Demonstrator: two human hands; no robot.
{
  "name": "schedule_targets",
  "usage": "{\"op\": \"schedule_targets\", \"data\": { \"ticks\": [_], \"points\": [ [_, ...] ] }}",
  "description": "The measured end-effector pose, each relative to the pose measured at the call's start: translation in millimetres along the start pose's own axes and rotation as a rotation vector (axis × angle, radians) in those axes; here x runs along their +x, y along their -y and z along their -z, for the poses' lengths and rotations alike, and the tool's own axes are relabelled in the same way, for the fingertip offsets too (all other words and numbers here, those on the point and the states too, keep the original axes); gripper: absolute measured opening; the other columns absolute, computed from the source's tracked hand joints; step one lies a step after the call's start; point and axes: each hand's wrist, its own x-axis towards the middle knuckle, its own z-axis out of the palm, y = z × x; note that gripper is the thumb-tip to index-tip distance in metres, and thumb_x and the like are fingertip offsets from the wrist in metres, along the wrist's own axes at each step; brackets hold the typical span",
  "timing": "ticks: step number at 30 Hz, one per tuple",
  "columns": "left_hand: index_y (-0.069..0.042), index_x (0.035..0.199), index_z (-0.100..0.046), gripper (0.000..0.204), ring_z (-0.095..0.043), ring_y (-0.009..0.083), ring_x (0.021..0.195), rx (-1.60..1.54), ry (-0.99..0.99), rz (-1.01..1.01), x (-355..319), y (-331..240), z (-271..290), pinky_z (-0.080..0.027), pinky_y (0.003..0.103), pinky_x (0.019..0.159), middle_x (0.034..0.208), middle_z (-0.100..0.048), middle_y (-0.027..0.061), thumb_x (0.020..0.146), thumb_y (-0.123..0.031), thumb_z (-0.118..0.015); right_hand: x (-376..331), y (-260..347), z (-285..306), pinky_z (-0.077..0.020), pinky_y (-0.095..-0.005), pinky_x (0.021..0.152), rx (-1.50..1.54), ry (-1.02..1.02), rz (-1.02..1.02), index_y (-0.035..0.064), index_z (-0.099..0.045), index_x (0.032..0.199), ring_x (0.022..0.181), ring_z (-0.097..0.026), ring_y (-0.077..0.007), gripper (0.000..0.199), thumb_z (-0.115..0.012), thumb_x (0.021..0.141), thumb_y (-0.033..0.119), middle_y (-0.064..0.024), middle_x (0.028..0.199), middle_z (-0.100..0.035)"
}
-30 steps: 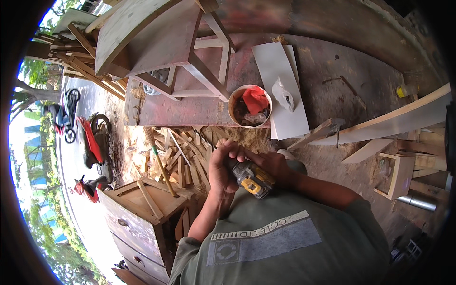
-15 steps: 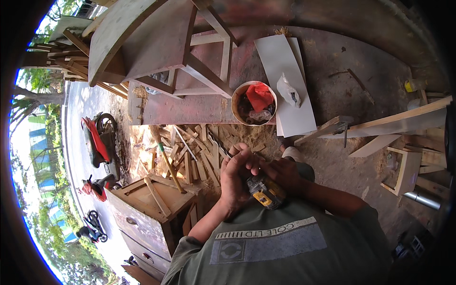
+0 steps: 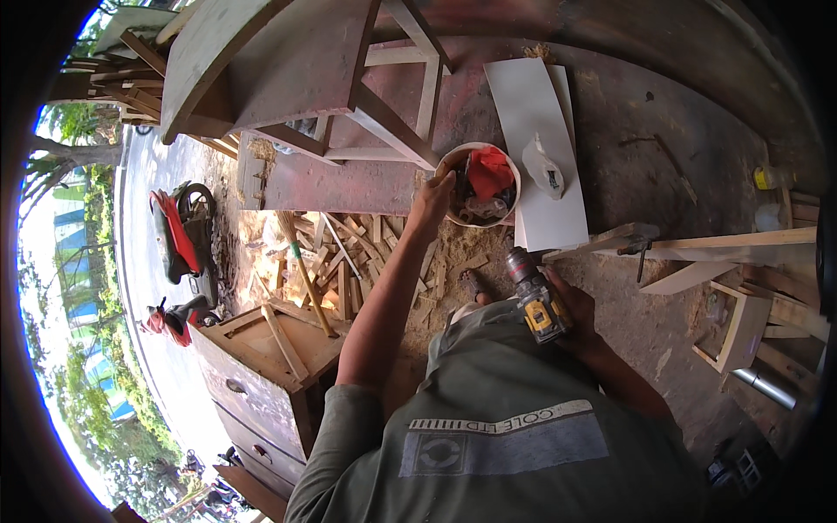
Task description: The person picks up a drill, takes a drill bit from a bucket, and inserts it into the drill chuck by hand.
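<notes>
A yellow and black cordless drill (image 3: 542, 307) is held by my right hand (image 3: 573, 302), close to the front of my shirt. Its chuck (image 3: 522, 263) points away from me, and I see no bit in it. My left arm is stretched forward. My left hand (image 3: 431, 200) is closed at the left rim of a round bucket (image 3: 518, 193); whatever its fingers hold is hidden. Inside the bucket lie a red cloth (image 3: 490, 172), a clear plastic bag (image 3: 485, 207) and dark small items that I cannot make out.
White boards (image 3: 558, 213) carry a white plastic bag (image 3: 544, 166) right of the bucket. A wooden frame with legs (image 3: 394, 131) stands on the worktable (image 3: 349, 193). Offcuts (image 3: 344, 292) and a broom (image 3: 305, 281) are below. A clamp (image 3: 641, 248) grips a board at right.
My left hand has left the drill and reached forward to the bucket's rim. The drill has swung right in my right hand. The long metal bit that stuck out before no longer shows.
</notes>
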Motion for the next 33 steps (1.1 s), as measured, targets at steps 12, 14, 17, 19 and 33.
{"op": "schedule_targets", "data": {
  "ticks": [12,14,17,19,33],
  "points": [
    [-0.005,0.125,-0.060,0.041,-0.062,0.0301,0.113,0.529,0.026,-0.331,133,82,-22,-0.053,0.040,0.085,0.114,-0.067,0.0192,0.086,-0.013,-0.049,-13,-20,9,-0.0564,-0.0347,0.071,0.112,-0.098,-0.133,0.0014,-0.046,0.140,0.078,-0.070,-0.0267,0.085,-0.085,0.067,0.018,-0.0139,0.096,-0.069],
    [-0.005,0.126,-0.060,0.041,-0.064,0.0294,0.107,0.523,-0.005,-0.203,123,62,-34,-0.055,0.044,0.080,0.110,-0.068,0.0165,0.088,-0.017,-0.051,-12,-22,11,-0.0564,-0.0346,0.070,0.085,-0.110,-0.125,0.0010,-0.045,0.140,0.077,-0.070,-0.0264,0.086,-0.086,0.066,0.018,-0.0137,0.096,-0.069],
    [-0.005,0.127,-0.058,0.041,-0.067,0.0287,0.099,0.465,-0.009,-0.021,108,33,-43,-0.057,0.047,0.073,0.105,-0.069,0.0136,0.088,-0.017,-0.053,-17,-26,11,-0.0566,-0.0346,0.071,0.087,-0.117,-0.171,0.0015,-0.045,0.141,0.078,-0.070,-0.0262,0.087,-0.086,0.065,0.017,-0.0140,0.096,-0.070],
    [-0.005,0.130,-0.054,0.045,-0.068,0.0293,0.096,0.303,0.103,0.061,120,33,-34,-0.059,0.045,0.071,0.106,-0.067,0.0142,0.085,-0.004,-0.052,-18,-27,12,-0.0569,-0.0345,0.072,0.117,-0.119,-0.199,0.0022,-0.045,0.141,0.079,-0.071,-0.0258,0.087,-0.086,0.065,0.017,-0.0143,0.097,-0.070],
    [-0.009,0.130,-0.056,0.037,-0.065,0.0264,0.107,0.437,0.027,-0.199,140,78,-17,-0.050,0.036,0.096,0.116,-0.067,0.0146,0.095,-0.014,-0.046,-13,-31,15,-0.0570,-0.0347,0.077,0.215,-0.083,-0.288,0.0048,-0.044,0.143,0.086,-0.072,-0.0243,0.088,-0.086,0.068,0.020,-0.0136,0.100,-0.071]
  ]
}}
